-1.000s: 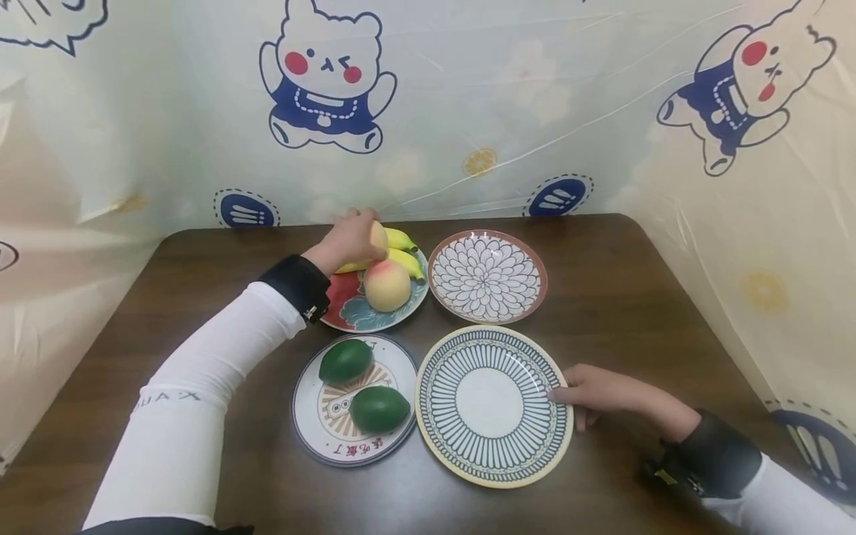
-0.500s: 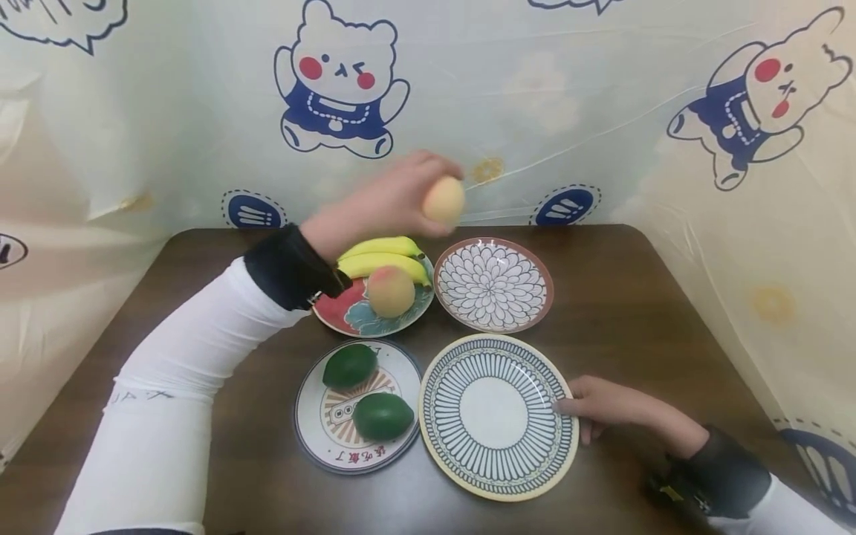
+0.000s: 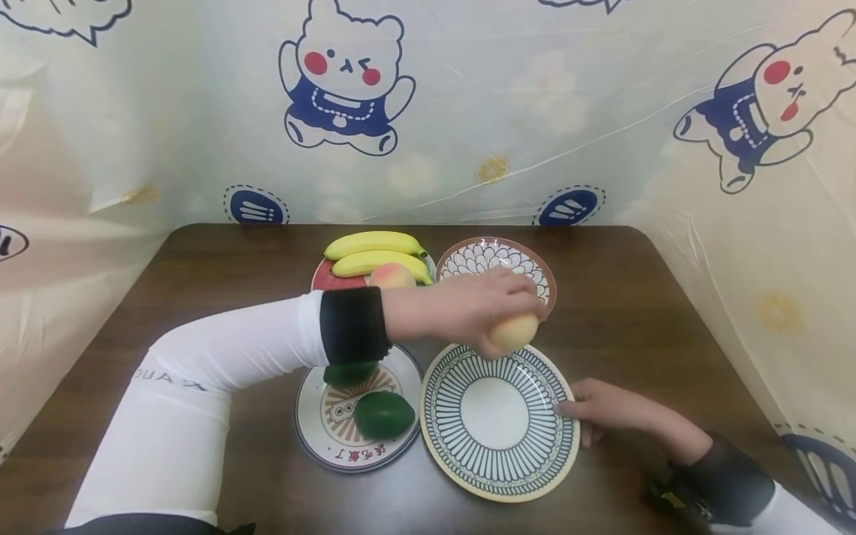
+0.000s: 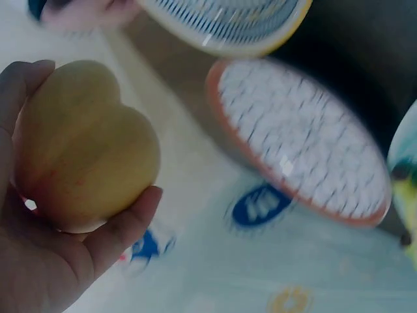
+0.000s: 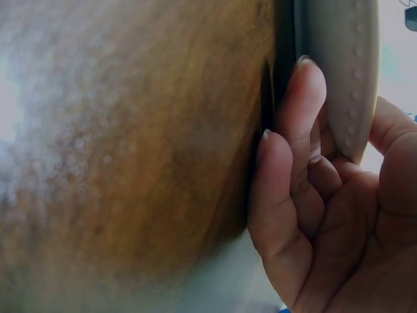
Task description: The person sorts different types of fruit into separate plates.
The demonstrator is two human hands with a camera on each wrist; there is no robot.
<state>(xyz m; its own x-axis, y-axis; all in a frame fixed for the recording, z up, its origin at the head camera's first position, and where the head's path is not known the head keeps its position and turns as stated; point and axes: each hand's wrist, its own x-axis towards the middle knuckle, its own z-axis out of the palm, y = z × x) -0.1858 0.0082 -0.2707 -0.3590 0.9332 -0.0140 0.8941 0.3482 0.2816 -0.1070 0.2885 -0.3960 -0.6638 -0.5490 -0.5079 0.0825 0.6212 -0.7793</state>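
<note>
My left hand (image 3: 478, 306) grips a peach (image 4: 88, 147), fingers and thumb around its sides. In the head view this peach (image 3: 513, 333) hangs over the far rim of a plate with blue-grey stripes (image 3: 495, 412). My right hand (image 3: 598, 407) holds that plate's right rim, thumb on top. Seen from the right wrist, the right hand's fingers (image 5: 306, 98) curl under the plate's edge (image 5: 352, 85), close to the tabletop. Behind the left hand lies a plate with a petal pattern and brown rim (image 3: 488, 253), partly covered by that hand.
At the back left, a red and teal plate (image 3: 321, 279) bears two bananas (image 3: 374, 244) and another peach (image 3: 392, 276), partly hidden by the left wrist. Nearer, a white plate (image 3: 314, 431) carries two green fruits (image 3: 383, 416). A printed curtain (image 3: 455, 111) stands behind the brown table (image 3: 622, 297).
My left hand has lifted the peach from the red and teal plate and carried it right and nearer, to the striped plate. The right hand has kept its hold on the rim.
</note>
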